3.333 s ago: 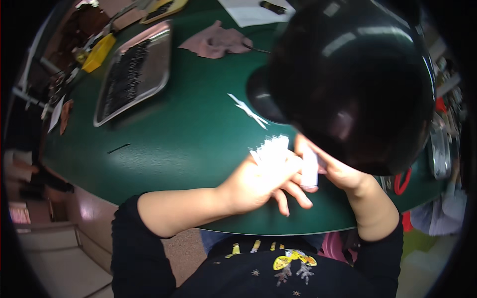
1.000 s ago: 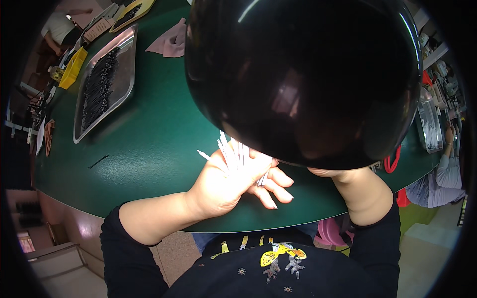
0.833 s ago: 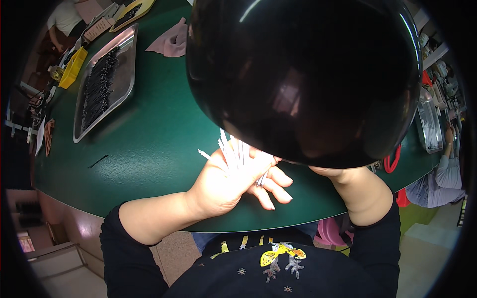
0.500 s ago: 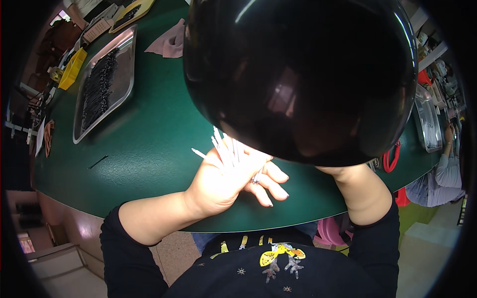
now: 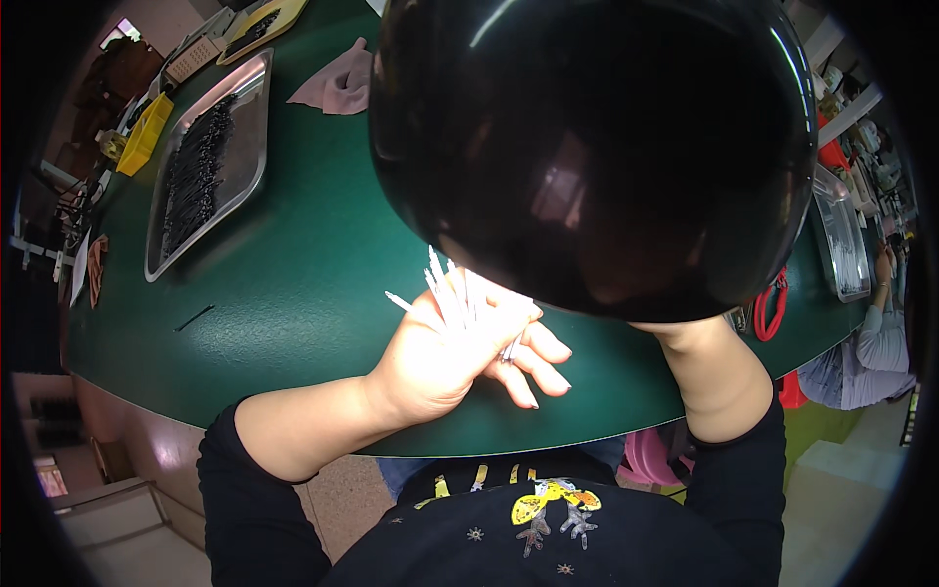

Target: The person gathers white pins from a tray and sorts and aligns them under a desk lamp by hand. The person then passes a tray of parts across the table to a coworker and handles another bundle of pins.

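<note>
A bundle of thin white rods is gripped in my left hand, their tips fanning up and to the left. One rod sticks out apart from the others. Strong light washes out this hand and the bundle, so I cannot make out whether they are wires or tubes. A large glossy black lamp shade hangs over both hands. My right hand reaches beneath it from the right; only the wrist area shows, and its fingers are hidden.
On the green table, a metal tray of thin black pieces lies left. One loose black piece rests nearer me. A pinkish cloth lies farther back. Red tool handles and a clear tray are on the right.
The lamp shade appears slightly higher and smaller in view. My left hand and the white rods have shifted a little to the right; the hold looks the same.
</note>
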{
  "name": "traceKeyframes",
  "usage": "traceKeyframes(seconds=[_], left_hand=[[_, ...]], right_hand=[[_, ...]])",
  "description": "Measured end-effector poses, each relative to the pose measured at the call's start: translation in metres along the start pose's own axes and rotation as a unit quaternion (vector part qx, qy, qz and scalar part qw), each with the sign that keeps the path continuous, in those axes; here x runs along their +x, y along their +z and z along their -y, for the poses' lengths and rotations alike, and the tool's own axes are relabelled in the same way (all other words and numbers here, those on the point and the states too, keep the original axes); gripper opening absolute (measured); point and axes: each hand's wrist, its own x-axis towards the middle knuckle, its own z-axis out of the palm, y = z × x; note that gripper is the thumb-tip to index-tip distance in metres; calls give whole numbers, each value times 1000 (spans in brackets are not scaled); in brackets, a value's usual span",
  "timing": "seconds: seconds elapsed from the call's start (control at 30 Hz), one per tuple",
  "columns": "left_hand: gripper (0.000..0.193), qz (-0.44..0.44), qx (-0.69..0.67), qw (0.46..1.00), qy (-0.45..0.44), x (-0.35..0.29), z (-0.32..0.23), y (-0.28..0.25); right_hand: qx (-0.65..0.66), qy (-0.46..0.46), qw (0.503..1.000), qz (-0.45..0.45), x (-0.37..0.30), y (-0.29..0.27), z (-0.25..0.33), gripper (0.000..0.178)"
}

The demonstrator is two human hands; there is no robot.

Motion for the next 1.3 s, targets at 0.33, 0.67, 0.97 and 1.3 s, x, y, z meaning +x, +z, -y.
traceKeyframes(seconds=[0.33, 0.67, 0.97, 1.3], left_hand=[[19, 50, -8, 998, -48, -2, 0, -5], [12, 1, 111, 994, -17, 0, 5, -1], [10, -63, 53, 995, 59, -1, 10, -1], [11, -53, 65, 995, 62, -1, 8, -6]], right_hand=[[282, 247, 925, -54, -9, 11, 0, 21], [123, 200, 969, 81, 0, 12, 6, 7], [267, 167, 947, 68, -14, 2, -19, 11], [61, 63, 996, -18, 5, 21, 7, 9]])
